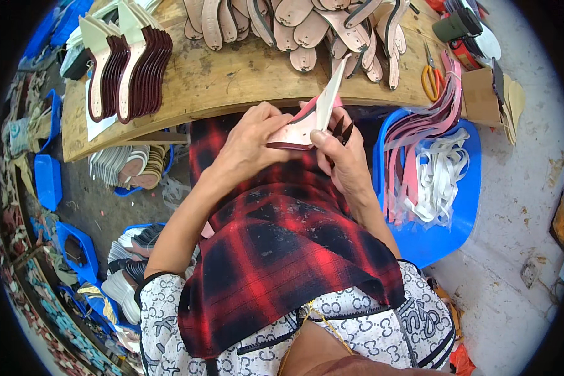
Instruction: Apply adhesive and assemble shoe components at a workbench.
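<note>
Just in front of the table edge I hold a pale pink shoe insole with a dark red rim and a white end standing up. My left hand closes round its near-left part, fingers mostly behind it. My right hand pinches the other side, thumb on top. A dark tool with two pointed blades, like small snips, also sits in the right hand; its lower part is hidden by the fingers. A pink strip shows behind the insole's raised end.
On the wooden table lie a heap of pale insoles and two stacks of dark-red-edged insoles. Orange-handled scissors rest at its right. A blue bin holds pink, dark red and white strips. A cardboard box stands beyond.
</note>
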The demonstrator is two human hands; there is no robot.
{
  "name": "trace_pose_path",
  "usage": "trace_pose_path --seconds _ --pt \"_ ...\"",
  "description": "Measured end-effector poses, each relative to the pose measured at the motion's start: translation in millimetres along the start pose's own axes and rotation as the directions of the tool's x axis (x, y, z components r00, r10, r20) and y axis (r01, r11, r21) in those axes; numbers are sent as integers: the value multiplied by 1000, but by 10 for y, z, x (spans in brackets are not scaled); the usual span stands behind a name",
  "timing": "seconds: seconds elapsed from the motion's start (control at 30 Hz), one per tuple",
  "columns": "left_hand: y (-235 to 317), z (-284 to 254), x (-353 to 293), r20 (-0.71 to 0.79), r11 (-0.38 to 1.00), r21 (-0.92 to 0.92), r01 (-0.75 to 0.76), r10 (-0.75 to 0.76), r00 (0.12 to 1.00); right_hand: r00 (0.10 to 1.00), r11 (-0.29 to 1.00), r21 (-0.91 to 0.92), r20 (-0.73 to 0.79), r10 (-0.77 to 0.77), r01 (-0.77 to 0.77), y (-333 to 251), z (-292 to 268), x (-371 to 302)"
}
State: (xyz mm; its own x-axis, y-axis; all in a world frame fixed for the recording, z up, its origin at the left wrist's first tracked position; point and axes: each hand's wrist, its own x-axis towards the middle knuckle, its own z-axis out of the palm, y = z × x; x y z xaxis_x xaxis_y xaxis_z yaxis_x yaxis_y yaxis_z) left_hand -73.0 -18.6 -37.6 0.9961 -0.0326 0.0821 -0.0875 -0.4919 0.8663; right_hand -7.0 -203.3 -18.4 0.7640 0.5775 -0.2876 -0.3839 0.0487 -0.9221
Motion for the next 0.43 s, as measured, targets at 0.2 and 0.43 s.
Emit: trace_pose_path --seconds 0.2,0.43 --pt "441 -37 163 -89 964 265 -32 57 994 989 947 288 -3 -147 141 -40 177 -29" --pt "643 -168 153 308 917 -316 242 -142 941 978 965 239 -199 -58 105 195 -244 169"
